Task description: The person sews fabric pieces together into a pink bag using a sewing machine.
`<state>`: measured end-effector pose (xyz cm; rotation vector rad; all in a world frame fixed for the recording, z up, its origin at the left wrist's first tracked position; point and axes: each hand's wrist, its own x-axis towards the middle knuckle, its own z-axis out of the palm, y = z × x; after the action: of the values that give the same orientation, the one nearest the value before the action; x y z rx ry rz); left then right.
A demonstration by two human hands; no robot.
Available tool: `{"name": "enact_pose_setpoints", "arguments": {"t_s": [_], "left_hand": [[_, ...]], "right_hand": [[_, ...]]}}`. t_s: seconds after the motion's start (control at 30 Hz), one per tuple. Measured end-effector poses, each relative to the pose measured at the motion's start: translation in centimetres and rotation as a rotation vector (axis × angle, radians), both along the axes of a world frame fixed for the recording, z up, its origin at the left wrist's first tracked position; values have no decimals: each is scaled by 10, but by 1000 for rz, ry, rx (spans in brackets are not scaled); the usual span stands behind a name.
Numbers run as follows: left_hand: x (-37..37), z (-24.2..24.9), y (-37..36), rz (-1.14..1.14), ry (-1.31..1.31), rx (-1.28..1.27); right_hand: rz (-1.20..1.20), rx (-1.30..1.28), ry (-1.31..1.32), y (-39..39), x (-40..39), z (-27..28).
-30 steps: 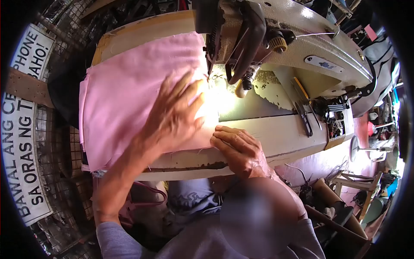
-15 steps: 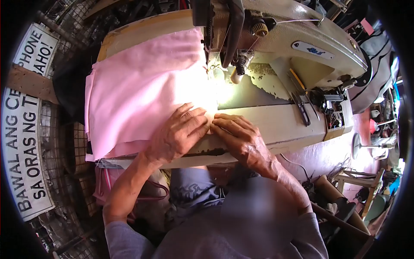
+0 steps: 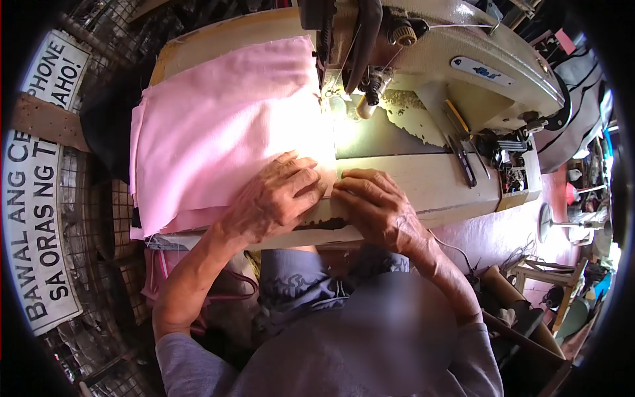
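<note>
A folded piece of pink cloth (image 3: 211,126) lies flat on the sewing machine's bed, its right edge running along the brightly lit needle area. My left hand (image 3: 281,192) rests on the cloth's near right corner, fingers bent and closed on its edge. Just to the right, my right hand (image 3: 377,202) has its fingers pressed together at the same corner; its thumb and fingertips are mostly hidden. The sewing machine (image 3: 456,40) arches over the far side, with a tension knob (image 3: 404,32) and a thread above the glare. The needle itself is hard to make out.
Scissors (image 3: 462,159) and a yellow-edged tool (image 3: 456,116) lie on the bed at the right, beside a small box of parts (image 3: 516,178). A wire grille with a lettered sign (image 3: 40,238) stands at the left. A cable hangs below the table.
Both hands have shifted slightly, the right one a little to the right and down, and a small gap shows between them. The cloth lies almost as before.
</note>
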<state>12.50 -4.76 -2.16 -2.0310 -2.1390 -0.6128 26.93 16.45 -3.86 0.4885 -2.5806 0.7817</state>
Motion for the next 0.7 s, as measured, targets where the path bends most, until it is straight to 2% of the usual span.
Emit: {"name": "enact_pose_setpoints", "arguments": {"t_s": [0.2, 0.3, 0.7], "left_hand": [[-15, 13, 4, -79, -73, -104], [-21, 2, 0, -87, -132, -68], [-41, -3, 12, -58, -74, -28]], "right_hand": [[33, 123, 48, -2, 3, 3], [32, 161, 49, -3, 2, 6], [76, 190, 20, 16, -22, 8]]}}
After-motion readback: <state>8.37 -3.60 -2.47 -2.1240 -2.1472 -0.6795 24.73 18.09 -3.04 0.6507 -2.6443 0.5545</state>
